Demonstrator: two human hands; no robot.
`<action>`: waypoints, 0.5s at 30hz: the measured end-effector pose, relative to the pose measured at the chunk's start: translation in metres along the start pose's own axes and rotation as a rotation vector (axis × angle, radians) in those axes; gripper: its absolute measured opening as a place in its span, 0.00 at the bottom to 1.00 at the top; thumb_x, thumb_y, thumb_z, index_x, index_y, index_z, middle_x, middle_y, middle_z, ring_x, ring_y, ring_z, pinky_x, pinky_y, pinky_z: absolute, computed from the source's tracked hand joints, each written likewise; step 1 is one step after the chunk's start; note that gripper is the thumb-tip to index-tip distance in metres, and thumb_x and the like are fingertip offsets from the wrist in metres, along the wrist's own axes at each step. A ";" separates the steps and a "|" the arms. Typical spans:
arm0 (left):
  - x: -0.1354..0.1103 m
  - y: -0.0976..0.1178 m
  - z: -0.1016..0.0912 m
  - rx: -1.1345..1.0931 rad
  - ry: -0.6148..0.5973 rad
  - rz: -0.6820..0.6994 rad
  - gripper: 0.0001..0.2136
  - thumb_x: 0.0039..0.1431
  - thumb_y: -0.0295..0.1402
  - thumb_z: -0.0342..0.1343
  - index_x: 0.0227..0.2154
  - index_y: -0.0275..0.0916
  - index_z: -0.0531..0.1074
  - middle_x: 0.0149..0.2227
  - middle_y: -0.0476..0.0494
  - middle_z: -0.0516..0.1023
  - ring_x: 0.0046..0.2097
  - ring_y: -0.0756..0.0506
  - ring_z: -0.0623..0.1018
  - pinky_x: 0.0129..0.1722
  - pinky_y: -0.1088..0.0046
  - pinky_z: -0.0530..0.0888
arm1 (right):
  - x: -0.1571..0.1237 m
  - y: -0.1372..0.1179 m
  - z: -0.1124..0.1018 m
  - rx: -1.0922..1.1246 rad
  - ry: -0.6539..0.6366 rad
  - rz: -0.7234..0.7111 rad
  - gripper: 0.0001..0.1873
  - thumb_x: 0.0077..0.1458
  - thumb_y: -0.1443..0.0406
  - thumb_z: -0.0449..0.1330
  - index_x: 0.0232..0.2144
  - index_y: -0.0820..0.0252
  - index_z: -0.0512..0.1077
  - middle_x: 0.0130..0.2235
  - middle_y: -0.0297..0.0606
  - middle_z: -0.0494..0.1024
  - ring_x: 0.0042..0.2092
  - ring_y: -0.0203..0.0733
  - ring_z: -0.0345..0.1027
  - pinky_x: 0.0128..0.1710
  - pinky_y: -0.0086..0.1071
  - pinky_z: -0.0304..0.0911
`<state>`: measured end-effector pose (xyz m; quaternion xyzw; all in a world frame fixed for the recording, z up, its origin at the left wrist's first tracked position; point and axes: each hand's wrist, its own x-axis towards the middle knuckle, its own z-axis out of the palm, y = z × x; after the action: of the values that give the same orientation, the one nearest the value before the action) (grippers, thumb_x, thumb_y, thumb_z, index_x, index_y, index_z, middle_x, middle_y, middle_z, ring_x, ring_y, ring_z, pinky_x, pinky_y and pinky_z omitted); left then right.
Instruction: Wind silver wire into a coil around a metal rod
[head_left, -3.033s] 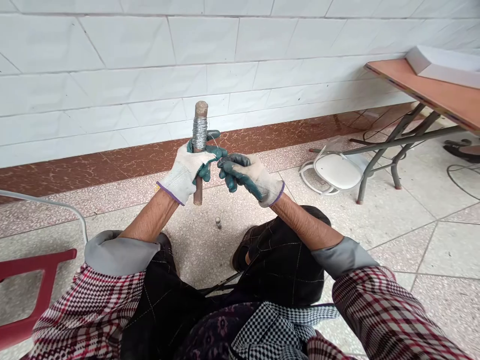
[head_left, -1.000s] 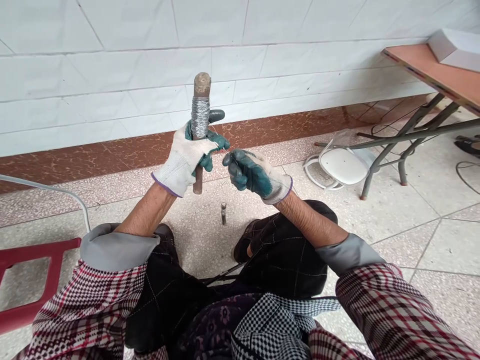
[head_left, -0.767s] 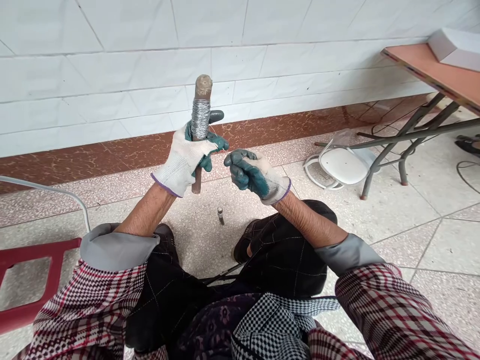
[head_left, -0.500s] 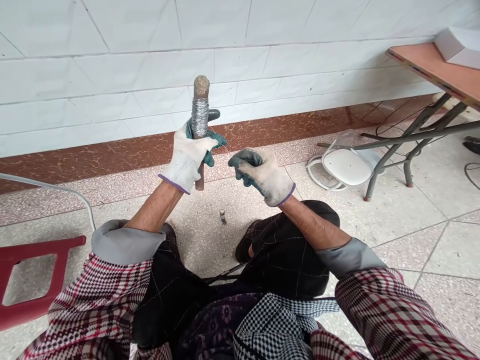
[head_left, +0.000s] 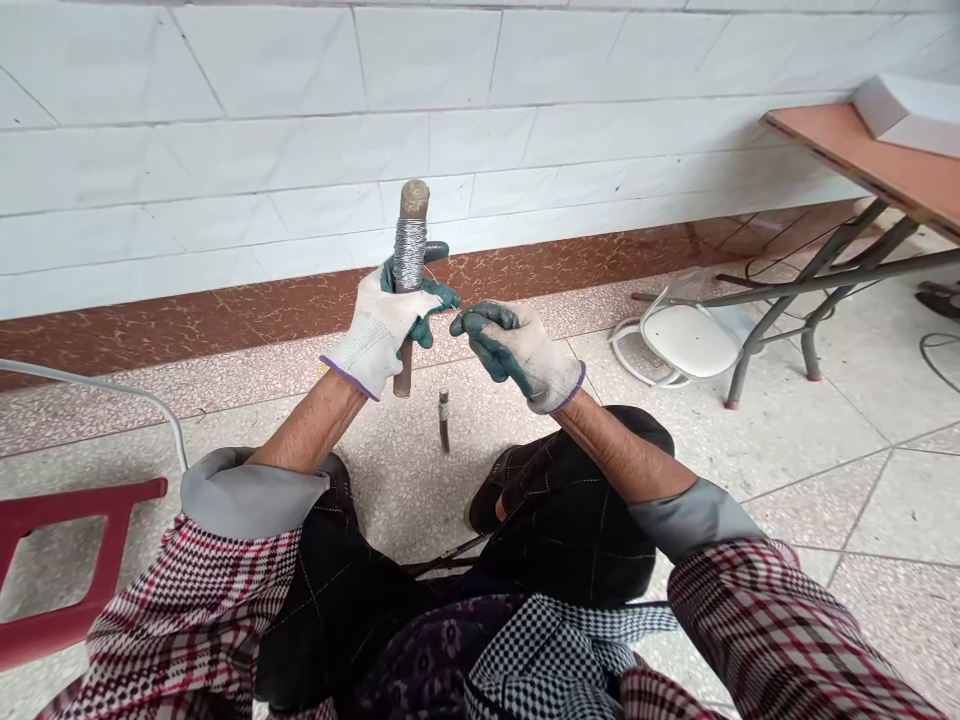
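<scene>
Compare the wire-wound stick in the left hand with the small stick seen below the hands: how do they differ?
The wire-wound stick looks thicker and longer in view than the small stick. The left hand grips the wire-wound stick, while no hand touches the small stick. Silvery coils show plainly on the wire-wound stick; the small stick shows just a pale band. Both appear roughly upright in the picture.

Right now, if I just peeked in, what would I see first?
Probably the stick wound with shiny wire, near the middle, held in the gloved left hand, with wire reaching across to the right hand. Then a red frame, lower left, and a white seat by the table, right.
</scene>
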<state>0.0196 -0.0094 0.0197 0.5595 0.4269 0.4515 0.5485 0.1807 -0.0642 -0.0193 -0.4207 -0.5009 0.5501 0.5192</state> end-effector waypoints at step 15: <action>0.000 -0.005 0.002 -0.113 0.017 -0.068 0.25 0.46 0.22 0.57 0.51 0.37 0.78 0.27 0.50 0.78 0.17 0.55 0.63 0.15 0.75 0.62 | -0.004 0.002 -0.001 -0.343 0.032 -0.005 0.06 0.60 0.66 0.58 0.34 0.61 0.75 0.20 0.25 0.61 0.19 0.28 0.50 0.15 0.25 0.45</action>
<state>0.0212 -0.0096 0.0148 0.5089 0.4242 0.4605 0.5908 0.1819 -0.0677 -0.0217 -0.5107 -0.5800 0.4485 0.4490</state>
